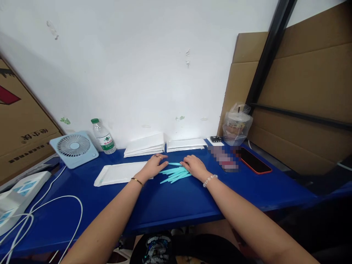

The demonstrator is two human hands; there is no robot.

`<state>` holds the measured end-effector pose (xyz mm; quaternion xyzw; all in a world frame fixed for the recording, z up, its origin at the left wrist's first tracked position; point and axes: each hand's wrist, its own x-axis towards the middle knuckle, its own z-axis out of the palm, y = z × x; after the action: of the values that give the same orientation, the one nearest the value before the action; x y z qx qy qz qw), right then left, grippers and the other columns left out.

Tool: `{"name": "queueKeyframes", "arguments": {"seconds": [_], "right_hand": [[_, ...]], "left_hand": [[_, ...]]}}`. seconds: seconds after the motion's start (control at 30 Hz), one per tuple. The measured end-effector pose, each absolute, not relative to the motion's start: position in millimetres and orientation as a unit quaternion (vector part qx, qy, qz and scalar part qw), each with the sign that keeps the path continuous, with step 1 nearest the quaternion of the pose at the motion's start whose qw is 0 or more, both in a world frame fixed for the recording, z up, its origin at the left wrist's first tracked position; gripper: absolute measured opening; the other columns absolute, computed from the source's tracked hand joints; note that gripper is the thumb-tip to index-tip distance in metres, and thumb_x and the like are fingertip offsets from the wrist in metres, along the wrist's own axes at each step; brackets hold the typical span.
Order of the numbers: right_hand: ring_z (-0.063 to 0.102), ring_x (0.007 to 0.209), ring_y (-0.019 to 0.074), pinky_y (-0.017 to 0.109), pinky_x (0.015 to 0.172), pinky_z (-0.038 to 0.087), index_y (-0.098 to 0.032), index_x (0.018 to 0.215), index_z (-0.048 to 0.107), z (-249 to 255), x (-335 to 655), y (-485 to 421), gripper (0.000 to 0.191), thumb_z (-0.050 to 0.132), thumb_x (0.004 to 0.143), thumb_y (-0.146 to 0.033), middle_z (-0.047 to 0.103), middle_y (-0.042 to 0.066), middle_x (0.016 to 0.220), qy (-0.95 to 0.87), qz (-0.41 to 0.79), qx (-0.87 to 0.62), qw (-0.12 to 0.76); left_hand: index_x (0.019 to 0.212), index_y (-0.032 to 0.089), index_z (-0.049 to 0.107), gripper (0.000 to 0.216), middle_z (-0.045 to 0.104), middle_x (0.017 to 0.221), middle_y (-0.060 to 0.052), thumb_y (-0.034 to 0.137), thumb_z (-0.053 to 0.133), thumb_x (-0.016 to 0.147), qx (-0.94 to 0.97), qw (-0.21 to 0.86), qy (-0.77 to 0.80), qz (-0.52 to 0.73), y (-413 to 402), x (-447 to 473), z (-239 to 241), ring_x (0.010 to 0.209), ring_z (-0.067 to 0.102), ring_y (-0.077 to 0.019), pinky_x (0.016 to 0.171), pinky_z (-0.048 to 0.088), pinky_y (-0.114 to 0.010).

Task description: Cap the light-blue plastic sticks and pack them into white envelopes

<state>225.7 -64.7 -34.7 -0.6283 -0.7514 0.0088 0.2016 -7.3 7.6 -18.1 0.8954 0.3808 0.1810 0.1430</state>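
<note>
A loose pile of thin, tapered teal sticks [176, 175] lies on the blue table [176, 205], between my two hands. My left hand [154, 165] is at the pile's left side, thumb and index finger apart, with nothing visible between them. Under and beside that wrist is a flat white packet [118, 173]. On the pile's right side, my right hand [194, 167] has its fingers curled down, the thumb at the end of one teal stick. What lies beneath its palm is hidden.
Stacked white packets [147, 145] and a second stack [187, 144] sit against the wall. Leftward are a water bottle [104, 137], a blue fan [74, 148], a power strip [24, 194] and cables. A bagged drink cup [237, 126] and a phone [255, 160] stand right.
</note>
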Motion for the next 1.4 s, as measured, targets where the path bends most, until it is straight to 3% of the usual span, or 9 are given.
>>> {"name": "queueKeyframes", "arguments": {"seconds": [0.1,0.23,0.4,0.5,0.67,0.83,1.07,1.17,1.4], "right_hand": [[0.049,0.078,0.0160,0.028,0.071,0.032,-0.020,0.072,0.057,-38.2,228.3,-57.8,0.038,0.039,0.093,-0.046,0.059,0.003,0.076,-0.752,0.037,-0.609,0.249],[0.048,0.068,0.0143,0.027,0.066,0.032,-0.019,0.066,0.057,-36.1,238.8,-43.3,0.042,0.044,0.089,-0.051,0.056,0.000,0.065,-0.732,0.112,-0.588,0.326],[0.047,0.054,0.0109,0.023,0.054,0.034,-0.016,0.075,0.064,-32.3,255.4,-24.0,0.038,0.061,0.075,-0.055,0.056,-0.001,0.059,-0.665,0.351,-0.525,0.398],[0.049,0.055,0.0105,0.023,0.055,0.036,-0.015,0.075,0.066,-35.9,261.5,-18.8,0.036,0.068,0.069,-0.051,0.059,-0.001,0.059,-0.628,0.408,-0.508,0.425],[0.054,0.062,0.0125,0.024,0.060,0.039,-0.015,0.071,0.071,-42.4,272.3,-18.6,0.030,0.070,0.067,-0.045,0.063,0.002,0.068,-0.661,0.341,-0.535,0.400],[0.053,0.067,0.0134,0.025,0.061,0.041,-0.018,0.086,0.073,-44.1,279.3,-19.4,0.029,0.071,0.068,-0.040,0.064,0.004,0.081,-0.700,0.242,-0.563,0.366],[0.054,0.078,0.0166,0.027,0.071,0.043,-0.020,0.077,0.073,-28.8,285.8,-31.0,0.027,0.073,0.065,-0.045,0.057,0.003,0.087,-0.754,0.263,-0.528,0.289],[0.054,0.086,0.0192,0.029,0.078,0.040,-0.022,0.075,0.074,-22.6,286.1,-34.3,0.026,0.073,0.066,-0.046,0.056,0.003,0.088,-0.772,0.252,-0.528,0.250],[0.054,0.088,0.0181,0.031,0.084,0.036,-0.021,0.076,0.071,-19.8,278.3,-36.4,0.024,0.067,0.074,-0.045,0.056,0.002,0.090,-0.750,0.223,-0.549,0.294]], "left_hand": [[0.099,0.019,0.068,0.042,0.066,0.099,-0.007,0.052,0.047,0.082,0.902,0.217,0.342,0.150,14.8,24.1,-19.1,0.094,0.057,-0.0213,0.083,0.043,-0.029],[0.086,0.017,0.066,0.038,0.064,0.076,-0.001,0.050,0.048,0.081,0.870,0.326,0.344,0.135,20.3,31.4,-21.5,0.068,0.053,-0.0143,0.066,0.041,-0.025],[0.081,0.016,0.066,0.037,0.063,0.075,-0.001,0.046,0.045,0.081,0.833,0.341,0.389,0.195,24.3,20.1,-20.8,0.066,0.052,-0.0137,0.064,0.039,-0.024],[0.078,0.017,0.069,0.036,0.064,0.076,-0.001,0.043,0.044,0.081,0.834,0.320,0.404,0.196,26.7,17.8,-22.5,0.069,0.054,-0.0157,0.064,0.040,-0.025],[0.077,0.018,0.070,0.031,0.065,0.085,-0.004,0.037,0.046,0.080,0.839,0.278,0.425,0.198,28.4,15.5,-27.6,0.079,0.057,-0.0181,0.071,0.042,-0.027],[0.104,0.023,0.067,0.033,0.061,0.085,-0.002,0.033,0.055,0.076,0.851,0.208,0.445,0.186,26.8,15.8,-31.6,0.074,0.055,-0.0156,0.069,0.043,-0.026],[0.093,0.024,0.068,0.022,0.062,0.085,-0.001,0.028,0.053,0.078,0.861,0.194,0.438,0.171,30.9,17.7,-35.5,0.075,0.055,-0.0153,0.066,0.041,-0.026],[0.097,0.023,0.067,0.024,0.063,0.088,-0.003,0.030,0.054,0.078,0.861,0.181,0.438,0.184,28.8,17.7,-31.8,0.077,0.055,-0.0162,0.069,0.042,-0.027],[0.090,0.023,0.067,0.029,0.063,0.080,-0.001,0.042,0.045,0.086,0.889,0.195,0.361,0.201,11.2,27.6,-20.2,0.071,0.053,-0.0145,0.064,0.038,-0.025]]}}
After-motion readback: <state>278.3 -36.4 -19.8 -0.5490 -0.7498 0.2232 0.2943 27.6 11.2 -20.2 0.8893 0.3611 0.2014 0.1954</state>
